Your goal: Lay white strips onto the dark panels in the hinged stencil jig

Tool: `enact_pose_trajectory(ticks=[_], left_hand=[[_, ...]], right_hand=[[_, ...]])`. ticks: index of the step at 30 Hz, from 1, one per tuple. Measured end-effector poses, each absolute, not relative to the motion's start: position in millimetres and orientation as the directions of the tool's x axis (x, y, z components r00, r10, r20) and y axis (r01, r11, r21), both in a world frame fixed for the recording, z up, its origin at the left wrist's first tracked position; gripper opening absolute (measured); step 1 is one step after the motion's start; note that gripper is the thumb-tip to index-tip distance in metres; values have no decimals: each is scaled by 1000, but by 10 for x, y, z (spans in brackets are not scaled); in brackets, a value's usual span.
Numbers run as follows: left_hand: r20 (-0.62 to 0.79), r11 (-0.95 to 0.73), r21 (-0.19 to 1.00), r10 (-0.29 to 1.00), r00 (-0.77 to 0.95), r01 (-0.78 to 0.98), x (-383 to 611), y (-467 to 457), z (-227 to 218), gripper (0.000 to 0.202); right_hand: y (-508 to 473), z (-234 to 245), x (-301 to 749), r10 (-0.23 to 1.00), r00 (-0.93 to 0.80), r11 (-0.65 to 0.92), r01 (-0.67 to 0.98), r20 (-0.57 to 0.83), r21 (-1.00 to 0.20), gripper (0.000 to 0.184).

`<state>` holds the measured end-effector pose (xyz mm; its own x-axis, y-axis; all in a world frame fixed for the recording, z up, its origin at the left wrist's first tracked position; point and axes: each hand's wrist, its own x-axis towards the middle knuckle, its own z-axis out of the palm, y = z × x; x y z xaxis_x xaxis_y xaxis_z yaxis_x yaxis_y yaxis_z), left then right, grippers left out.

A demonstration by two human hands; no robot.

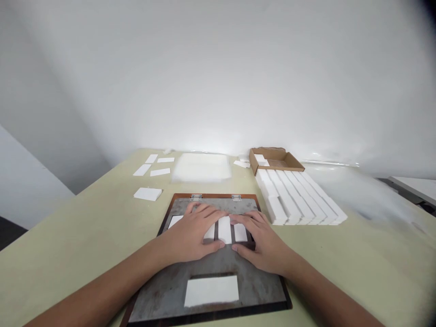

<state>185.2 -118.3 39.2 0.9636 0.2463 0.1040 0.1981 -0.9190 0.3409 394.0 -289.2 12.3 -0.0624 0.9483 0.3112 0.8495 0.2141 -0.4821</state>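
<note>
My left hand lies over a grey metal plate, fingers stretched out and apart. Its index fingertip and thumb touch the upper and lower ends of the middle white card. From the other side, my right hand rests with spread fingers, the fingertips and thumb near that card's right edge and over the right white card. Another white card shows partly under my left hand, and the corner of a further white piece sticks out beyond it. A wider white card lies on the plate's near part.
Hinges join the plate to a brown board at its far edge. Rows of stacked white cards stand right, before an open cardboard box. A white stack and several loose cards lie left; a whitish blurred slab sits behind.
</note>
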Motion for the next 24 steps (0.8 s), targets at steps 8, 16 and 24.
enact_pose_trajectory(ticks=[8, 16, 24], left_hand=[[126, -925, 330, 238, 963, 186, 1850, -1169, 364, 46], [153, -932, 317, 236, 960, 179, 1857, -1169, 342, 33], [190, -942, 291, 226, 955, 165, 1833, -1145, 367, 33]], right_hand=[[-2885, 132, 3941, 941, -72, 231, 852, 331, -471, 54], [-2885, 116, 3945, 933, -101, 259, 855, 346, -450, 23], [-2888, 120, 3942, 929, -86, 252, 859, 359, -446, 30]])
